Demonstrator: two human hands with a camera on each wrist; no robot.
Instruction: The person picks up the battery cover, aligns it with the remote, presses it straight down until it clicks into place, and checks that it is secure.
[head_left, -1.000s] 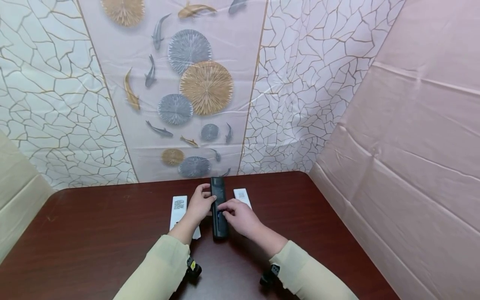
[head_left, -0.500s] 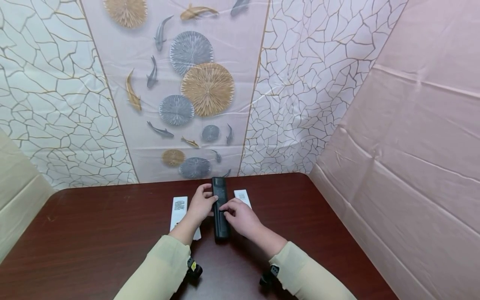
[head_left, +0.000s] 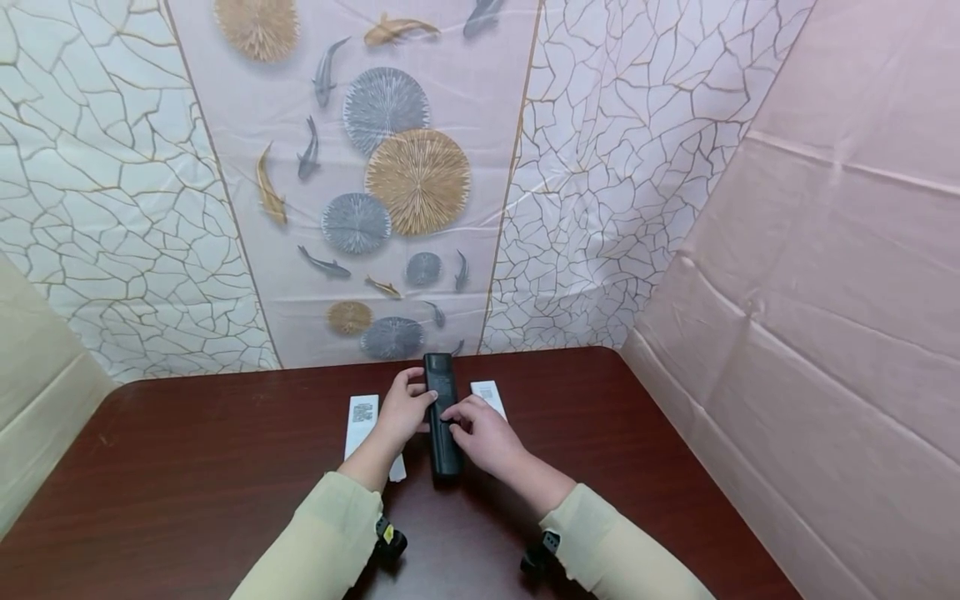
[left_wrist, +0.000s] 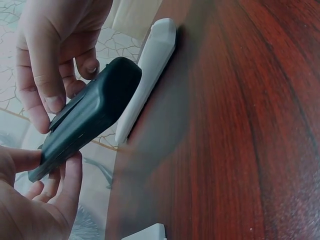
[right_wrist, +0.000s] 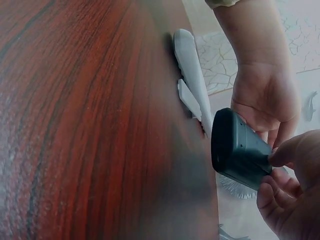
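Observation:
A long black remote control (head_left: 440, 377) is raised off the table, its back with printed text facing up. My left hand (head_left: 402, 411) grips it along the left side, thumb on top and fingers beneath. At the lower half my right hand (head_left: 487, 435) pinches the upper edge of the black battery cover (head_left: 447, 452) between thumb and curled fingers. In the left wrist view the battery cover (left_wrist: 75, 109) stands slightly tilted from the remote's body. What lies inside the compartment is hidden.
A white remote (head_left: 361, 423) lies left of my left hand, with a small white cover (right_wrist: 187, 98) beside it. Another white remote (head_left: 487, 392) lies behind my right hand. The brown table (head_left: 225, 483) ends at a patterned cloth backdrop (head_left: 420, 183).
A dark gap with a bit of blue above the battery cover showed a second ago and is now mostly covered. Both hands keep nearly the same place; the view has shifted slightly.

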